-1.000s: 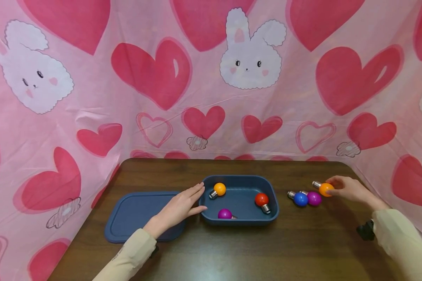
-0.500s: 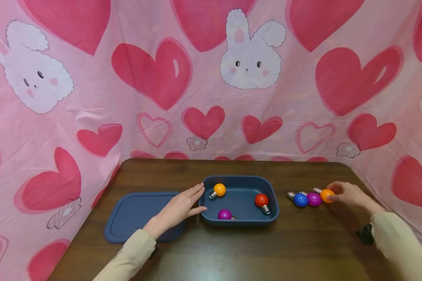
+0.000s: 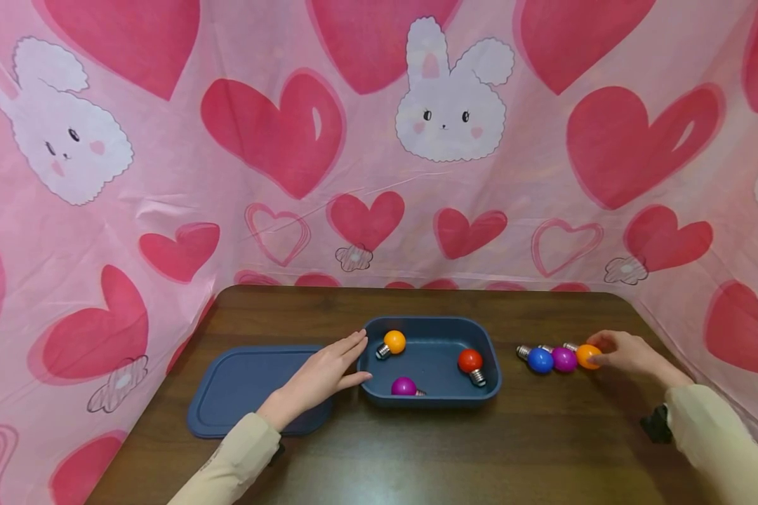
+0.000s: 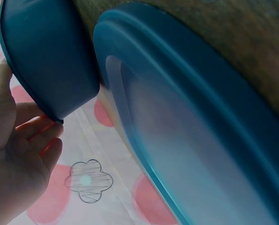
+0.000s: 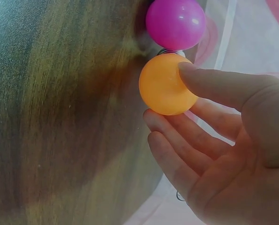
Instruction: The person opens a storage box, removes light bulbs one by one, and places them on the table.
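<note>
Between thumb and fingertips, my right hand [image 3: 627,353] pinches an orange light bulb [image 3: 588,357] at the right end of a row on the table. Beside it lie a purple bulb [image 3: 565,360] and a blue bulb [image 3: 540,360], their metal screw bases pointing up and left. In the right wrist view the thumb lies on the orange globe [image 5: 165,86], with the purple one just above. My left hand [image 3: 321,372], fingers extended, touches the left rim of the dark blue box [image 3: 429,401]. Inside are another orange bulb [image 3: 394,341], a red bulb [image 3: 470,360] and another purple bulb [image 3: 404,386].
A flat dark blue lid [image 3: 246,393] lies left of the box, partly under my left forearm. The brown wooden table [image 3: 455,456] ends at a pink cloth [image 3: 366,161] with hearts and rabbits, hung behind and at both sides.
My right hand has lowered the orange bulb slightly toward the front, bringing it down beside the purple bulb at the end of the row. My left hand has stayed at the box rim.
</note>
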A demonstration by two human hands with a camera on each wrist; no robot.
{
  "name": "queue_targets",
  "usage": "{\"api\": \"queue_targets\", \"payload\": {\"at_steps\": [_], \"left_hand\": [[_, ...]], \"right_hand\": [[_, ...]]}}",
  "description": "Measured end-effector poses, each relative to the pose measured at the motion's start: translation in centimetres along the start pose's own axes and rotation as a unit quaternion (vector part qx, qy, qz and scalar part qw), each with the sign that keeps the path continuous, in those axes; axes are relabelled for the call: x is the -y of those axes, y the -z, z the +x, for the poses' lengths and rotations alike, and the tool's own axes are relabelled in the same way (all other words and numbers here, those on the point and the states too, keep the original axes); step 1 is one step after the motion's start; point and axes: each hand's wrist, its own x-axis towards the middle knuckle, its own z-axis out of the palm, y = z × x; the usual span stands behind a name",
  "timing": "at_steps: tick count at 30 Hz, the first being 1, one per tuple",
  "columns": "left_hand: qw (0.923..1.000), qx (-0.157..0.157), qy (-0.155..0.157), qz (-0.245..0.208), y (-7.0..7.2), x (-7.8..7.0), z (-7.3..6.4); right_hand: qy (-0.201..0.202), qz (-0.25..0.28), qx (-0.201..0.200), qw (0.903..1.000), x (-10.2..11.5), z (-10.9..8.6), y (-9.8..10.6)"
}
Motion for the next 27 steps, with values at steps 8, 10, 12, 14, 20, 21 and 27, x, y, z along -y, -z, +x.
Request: {"api": "queue_targets", "payload": {"at_steps": [8, 10, 12, 14, 20, 21, 27], "left_hand": [[1.0000, -0.002, 0.001, -0.003, -0.19, 0.07, -0.05], [1.0000, -0.001, 0.001, -0.003, -0.20, 0.08, -0.03], [1.0000, 0.001, 0.003, -0.005, -0.16, 0.07, -0.01], [1.0000, 0.001, 0.002, -0.004, -0.12, 0.05, -0.02], [1.0000, 0.002, 0.001, 0.000, -0.11, 0.06, -0.07], [1.0000, 0.002, 0.001, 0.001, -0.11, 0.06, -0.07], [1.0000, 0.003, 0.003, 0.001, -0.12, 0.17, 0.01]], "right_hand": [[-0.008, 0.009, 0.012, 0.9999, -0.05, -0.08, -0.12], [-0.016, 0.012, 0.019, 0.9996, -0.03, -0.10, -0.07], [-0.020, 0.014, 0.025, 0.9994, 0.00, -0.09, -0.03], [-0.024, 0.014, 0.028, 0.9992, 0.01, -0.09, -0.06], [-0.021, 0.012, 0.028, 0.9993, 0.07, -0.15, -0.11], [-0.022, 0.013, 0.029, 0.9993, 0.10, -0.16, -0.11], [-0.027, 0.019, 0.034, 0.9989, 0.16, -0.21, -0.05]]}}
